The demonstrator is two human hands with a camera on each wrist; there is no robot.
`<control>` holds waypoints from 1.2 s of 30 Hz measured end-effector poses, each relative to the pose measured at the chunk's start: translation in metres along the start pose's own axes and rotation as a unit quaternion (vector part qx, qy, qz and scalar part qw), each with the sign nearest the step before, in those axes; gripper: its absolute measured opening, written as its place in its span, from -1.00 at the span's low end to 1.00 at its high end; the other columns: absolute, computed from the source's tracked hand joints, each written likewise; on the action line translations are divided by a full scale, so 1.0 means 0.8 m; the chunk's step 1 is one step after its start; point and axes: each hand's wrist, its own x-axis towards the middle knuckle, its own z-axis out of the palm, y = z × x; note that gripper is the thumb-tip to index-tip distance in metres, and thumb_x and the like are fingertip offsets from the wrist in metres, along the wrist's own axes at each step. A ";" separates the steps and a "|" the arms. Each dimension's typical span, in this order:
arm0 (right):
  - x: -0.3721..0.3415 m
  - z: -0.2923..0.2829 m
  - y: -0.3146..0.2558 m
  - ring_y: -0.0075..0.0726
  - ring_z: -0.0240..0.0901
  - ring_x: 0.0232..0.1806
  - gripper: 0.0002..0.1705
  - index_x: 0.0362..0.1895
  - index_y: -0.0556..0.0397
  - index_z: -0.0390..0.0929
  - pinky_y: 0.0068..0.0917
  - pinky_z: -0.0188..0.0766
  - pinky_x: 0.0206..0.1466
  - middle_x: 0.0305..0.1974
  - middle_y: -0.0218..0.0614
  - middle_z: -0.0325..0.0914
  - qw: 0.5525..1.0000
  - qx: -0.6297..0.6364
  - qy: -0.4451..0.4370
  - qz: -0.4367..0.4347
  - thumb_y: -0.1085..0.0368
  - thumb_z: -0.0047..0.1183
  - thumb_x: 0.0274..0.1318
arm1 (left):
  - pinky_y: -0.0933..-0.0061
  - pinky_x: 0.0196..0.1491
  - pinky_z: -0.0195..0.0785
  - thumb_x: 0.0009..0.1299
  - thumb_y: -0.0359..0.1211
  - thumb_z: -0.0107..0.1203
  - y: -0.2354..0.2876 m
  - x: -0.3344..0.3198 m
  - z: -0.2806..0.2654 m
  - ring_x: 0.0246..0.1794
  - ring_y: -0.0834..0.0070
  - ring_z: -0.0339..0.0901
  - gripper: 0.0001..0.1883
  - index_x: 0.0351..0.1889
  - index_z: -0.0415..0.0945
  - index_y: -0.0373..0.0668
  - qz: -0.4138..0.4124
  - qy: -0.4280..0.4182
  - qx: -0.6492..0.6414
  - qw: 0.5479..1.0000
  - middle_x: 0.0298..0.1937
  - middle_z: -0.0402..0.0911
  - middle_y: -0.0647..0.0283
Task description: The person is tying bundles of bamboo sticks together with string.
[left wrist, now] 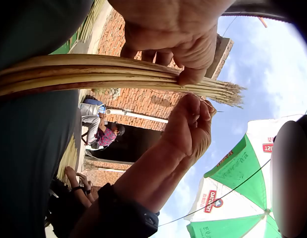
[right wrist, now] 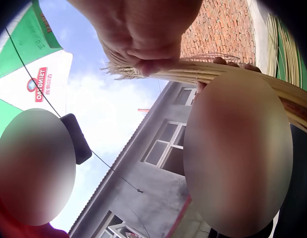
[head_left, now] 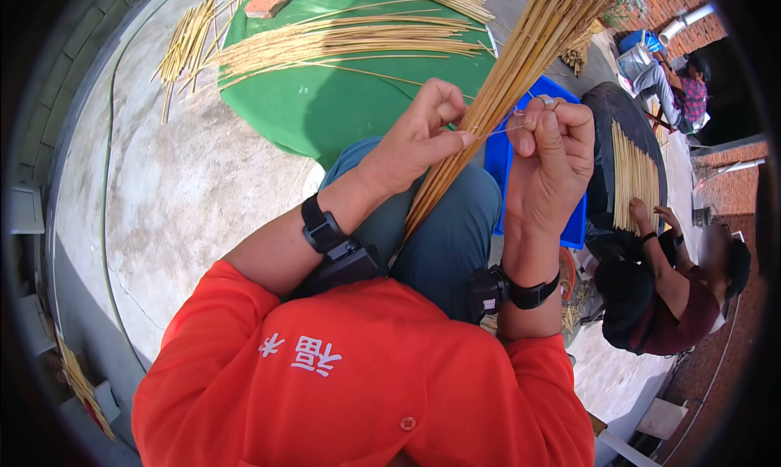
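A bundle of dry straw-coloured stalks (head_left: pixel 490 101) with bushy tops leans up between the person's knees. My left hand (head_left: pixel 415 141) holds it from the left. In the left wrist view, the thumb of the left hand (left wrist: pixel 173 25) lies on the front of the stalks (left wrist: pixel 108 74) and its fingers reach behind. A thin strand (head_left: pixel 508 129) runs from the bundle to my right hand (head_left: pixel 553 154), which pinches it with curled fingers just right of the stalks. In the right wrist view, the right hand (right wrist: pixel 143 34) covers part of the bundle (right wrist: pixel 193 70), hiding the strand's end.
Loose stalks (head_left: pixel 350 42) lie on a green cloth (head_left: pixel 285 117) ahead, with a brick (head_left: pixel 268 3) at its edge. A blue tray (head_left: pixel 576 223) stands beside the right knee. At the right, another person (head_left: pixel 671 296) handles stalks (head_left: pixel 634 174); someone else sits farther back (head_left: pixel 691 85).
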 end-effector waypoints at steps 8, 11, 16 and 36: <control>0.003 0.001 -0.004 -0.54 0.22 -0.54 -0.93 -0.29 0.12 0.38 -0.63 0.20 -0.44 -0.43 -0.22 0.46 0.998 0.037 -0.008 0.040 0.50 -0.03 0.11 | 0.55 -0.08 0.18 0.26 -0.50 -0.01 -0.002 -0.003 0.000 -0.13 0.60 0.33 -0.68 -0.10 0.11 -0.10 0.000 0.004 -0.017 1.000 -0.11 0.40 0.25; 0.005 0.001 -0.005 -0.53 0.22 -0.54 -0.94 -0.30 0.12 0.38 -0.63 0.19 -0.45 -0.43 -0.22 0.44 0.998 0.046 0.005 0.049 0.48 -0.02 0.11 | 0.47 0.10 0.15 0.26 -0.51 -0.03 -0.002 -0.003 0.001 0.01 0.53 0.35 -0.70 -0.11 0.12 -0.11 0.000 0.008 -0.017 1.000 -0.04 0.45 0.22; 0.006 -0.004 -0.005 -0.53 0.22 -0.53 -0.95 -0.32 0.11 0.38 -0.63 0.18 -0.45 -0.44 -0.25 0.41 0.995 0.063 0.011 0.070 0.47 -0.02 0.11 | 0.47 0.07 0.16 0.27 -0.51 -0.03 -0.003 -0.004 0.000 -0.01 0.54 0.35 -0.70 -0.12 0.12 -0.10 0.001 0.013 -0.012 1.000 -0.03 0.44 0.22; 0.010 -0.004 -0.012 -0.52 0.21 -0.55 -0.96 -0.35 0.13 0.41 -0.62 0.14 -0.49 -0.45 -0.26 0.40 0.988 0.074 0.030 0.129 0.45 0.00 0.10 | 0.63 -0.35 0.25 0.21 -0.45 0.15 0.011 -0.010 0.001 -0.34 0.66 0.37 -0.55 -0.08 0.07 -0.11 0.017 0.021 0.106 0.994 -0.11 0.46 0.14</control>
